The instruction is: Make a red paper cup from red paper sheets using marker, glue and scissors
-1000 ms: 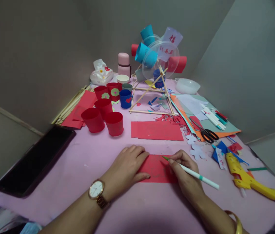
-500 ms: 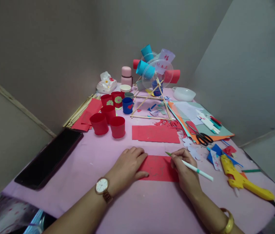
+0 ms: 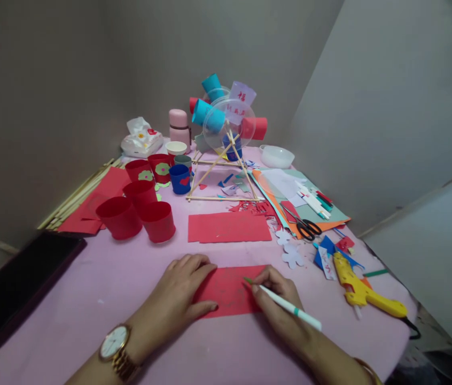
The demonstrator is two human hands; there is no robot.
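Note:
A red paper strip (image 3: 230, 291) with faint marks lies flat near the table's front. My left hand (image 3: 188, 283) rests across its left end, fingers stretched out and thumb on the paper. In my right hand (image 3: 280, 297) is a white marker pen (image 3: 290, 307) with a green tip, pinched between thumb and fingers. The tip is over the strip's right half; whether it touches cannot be made out. Just beyond lie more red strips (image 3: 230, 227). To the left stand several red paper cups (image 3: 157, 222) and a blue cup with a heart (image 3: 180, 179).
A stick frame (image 3: 221, 199) carrying a wheel of coloured cups stands at the back. On the right are scissors (image 3: 308, 229), capped markers (image 3: 314, 200) on coloured sheets, paper scraps and a yellow glue gun (image 3: 366, 294). A black tablet-like slab (image 3: 21, 289) lies left.
The camera has turned, so everything sits further left in the picture. The pen tip has gone from the strip's far edge to over its surface. My left hand stays on the strip.

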